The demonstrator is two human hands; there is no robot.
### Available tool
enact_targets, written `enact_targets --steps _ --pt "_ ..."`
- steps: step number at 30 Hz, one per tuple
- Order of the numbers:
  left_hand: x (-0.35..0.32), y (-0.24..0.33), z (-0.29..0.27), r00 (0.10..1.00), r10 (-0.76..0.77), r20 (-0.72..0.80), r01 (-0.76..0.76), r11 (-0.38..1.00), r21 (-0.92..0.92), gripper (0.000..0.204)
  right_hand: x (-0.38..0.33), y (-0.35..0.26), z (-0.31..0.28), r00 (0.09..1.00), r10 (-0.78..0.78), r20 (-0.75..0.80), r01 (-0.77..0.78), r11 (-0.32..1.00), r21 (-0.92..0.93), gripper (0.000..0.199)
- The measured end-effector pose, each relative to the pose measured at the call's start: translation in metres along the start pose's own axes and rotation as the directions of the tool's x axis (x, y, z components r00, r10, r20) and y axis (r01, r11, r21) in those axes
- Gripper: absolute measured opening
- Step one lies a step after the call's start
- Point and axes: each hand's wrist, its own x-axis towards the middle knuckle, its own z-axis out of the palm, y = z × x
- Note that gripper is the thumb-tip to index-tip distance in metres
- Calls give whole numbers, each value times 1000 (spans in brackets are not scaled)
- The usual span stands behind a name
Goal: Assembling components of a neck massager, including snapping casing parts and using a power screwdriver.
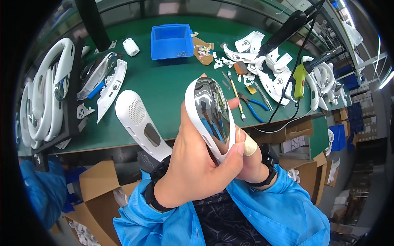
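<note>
My left hand [193,164] and right hand [250,162] both grip a white shiny-faced shell [210,117] above the desk [164,86], seemingly for inspection.

Both hands hold one white oval plastic shell with a shiny mirror face [211,117]. The left hand [197,164] wraps its back; the right hand [248,158] (tape on one finger) pinches its edge. At twelve o'clock sits a blue plastic box [171,41].
</note>
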Motion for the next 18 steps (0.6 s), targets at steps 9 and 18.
enact_targets --steps 9,18 --pt "-1 -1 -2 1000 29 9 -30 993 113 81 -1 4 -2 999 31 -37 -31 1000 3 69" --pt "0 1 -1 1000 17 -10 -17 997 72 78 0 1 0 1000 -17 5 18 997 -75 64"
